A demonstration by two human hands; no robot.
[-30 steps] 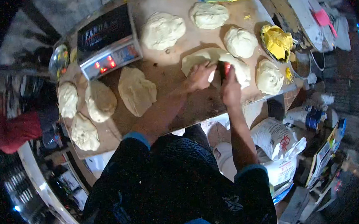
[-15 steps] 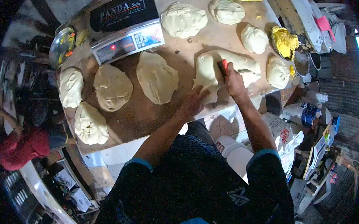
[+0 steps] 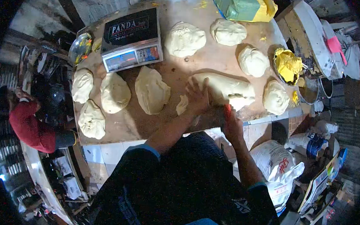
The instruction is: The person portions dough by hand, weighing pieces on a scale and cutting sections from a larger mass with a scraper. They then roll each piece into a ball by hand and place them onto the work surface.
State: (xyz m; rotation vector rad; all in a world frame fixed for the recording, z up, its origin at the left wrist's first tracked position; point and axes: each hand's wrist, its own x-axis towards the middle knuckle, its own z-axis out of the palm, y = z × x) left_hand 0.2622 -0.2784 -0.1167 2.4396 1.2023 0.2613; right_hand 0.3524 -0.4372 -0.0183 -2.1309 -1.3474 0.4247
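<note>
Seen from overhead: a brown table (image 3: 175, 120) filling the upper middle of the frame, dusted and crowded with dough. At the upper left of it, a black-topped weighing scale (image 3: 132, 37) with a lit display, a shiny metal bowl (image 3: 80, 48) just beside its left edge. At the top edge, a green and yellow bag (image 3: 244, 5). At the centre right, the long dough log (image 3: 224, 89), lying roughly crosswise, by far the largest piece. Left of it, a flattened dough slab (image 3: 151, 90), then a row of rounded lumps (image 3: 114, 93) running toward the left edge of the table. Further rounded balls (image 3: 185, 38) along the upper part, one more ball (image 3: 275, 97) at the right near a small dish of yellow fat (image 3: 288, 64). Left hand (image 3: 198, 98) laid flat on the left end of the log, fingers (image 3: 193, 85) spread wide and pressing, gripping nothing. A small torn-off scrap of dough (image 3: 182, 105) just beside that hand. Right hand (image 3: 232, 124) at the near edge of the table below the log's right end, fingers closed around a red-handled scraper (image 3: 228, 111), its blade touching the dough. At the far left of the frame, another person in a red top (image 3: 30, 126), well apart from the table. At the lower right, white sacks (image 3: 278, 159) on the floor.
</note>
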